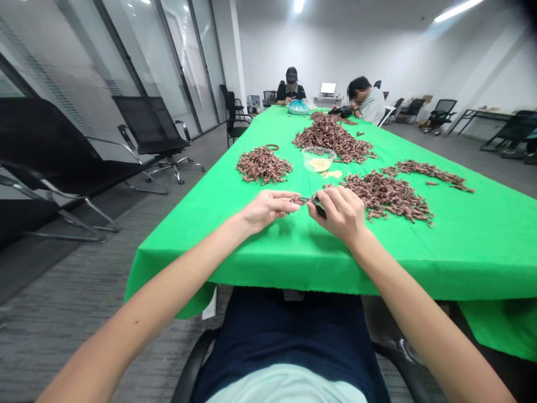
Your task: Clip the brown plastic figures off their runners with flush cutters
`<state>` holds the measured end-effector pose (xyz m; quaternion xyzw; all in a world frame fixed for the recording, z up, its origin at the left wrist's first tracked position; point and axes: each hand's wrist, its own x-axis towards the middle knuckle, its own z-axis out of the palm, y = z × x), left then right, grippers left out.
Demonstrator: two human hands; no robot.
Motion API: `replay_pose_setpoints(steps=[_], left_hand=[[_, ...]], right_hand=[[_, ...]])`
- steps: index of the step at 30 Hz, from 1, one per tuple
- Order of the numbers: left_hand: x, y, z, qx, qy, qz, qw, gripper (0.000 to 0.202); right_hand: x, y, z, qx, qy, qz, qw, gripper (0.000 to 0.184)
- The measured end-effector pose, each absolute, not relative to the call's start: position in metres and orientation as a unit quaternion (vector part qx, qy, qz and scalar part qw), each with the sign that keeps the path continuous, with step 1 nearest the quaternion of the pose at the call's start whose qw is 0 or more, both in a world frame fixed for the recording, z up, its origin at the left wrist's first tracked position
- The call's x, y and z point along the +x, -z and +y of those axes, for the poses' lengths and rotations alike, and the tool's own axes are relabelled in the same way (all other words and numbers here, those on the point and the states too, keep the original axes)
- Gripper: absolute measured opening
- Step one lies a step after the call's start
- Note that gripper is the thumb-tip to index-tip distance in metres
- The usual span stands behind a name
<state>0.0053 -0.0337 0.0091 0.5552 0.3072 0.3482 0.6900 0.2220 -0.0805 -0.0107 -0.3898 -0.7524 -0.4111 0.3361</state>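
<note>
Mint shirt (287,387), right fingers (333,197) around tool (320,210)

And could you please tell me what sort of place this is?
Probably an office or meeting room, judging by the glass wall on the left, the wheeled black chair beside it and the monitor at the back.

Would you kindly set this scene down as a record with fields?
Left hand: holding a small brown piece
Right hand: closed on a dark-handled tool, tip at that piece
Left heap: brown
Right heap: brown
Tub: clear, pale bits inside and beside
Larger heap: behind tub
Tablecloth: green
Far end: one person
Right side: another person
</note>
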Motion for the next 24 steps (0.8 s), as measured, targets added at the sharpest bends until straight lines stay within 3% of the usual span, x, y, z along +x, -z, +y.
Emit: replay_pose_setpoints(steps=[8, 13, 19, 24], left_hand=[[0.004, -0.009, -0.033, 0.573, -0.34, 0.305, 0.68, 0.036], [0.004, -0.008, -0.034, 0.609, -0.356, 0.296, 0.644, 0.049], [0.007, -0.008, -0.04, 0.675, -0.404, 0.274, 0.554, 0.056], [0.01, -0.009, -0.043, 0.72, -0.449, 0.282, 0.448, 0.049]], right_hand=[[0.222, 0.011, -0.082, -0.391, 0.402, -0.757, 0.336, 0.021], [0.222, 0.013, -0.082, -0.397, 0.391, -0.755, 0.345, 0.021], [0.221, 0.015, -0.08, -0.417, 0.339, -0.751, 0.383, 0.02], [0.219, 0.017, -0.076, -0.428, 0.264, -0.752, 0.427, 0.021]])
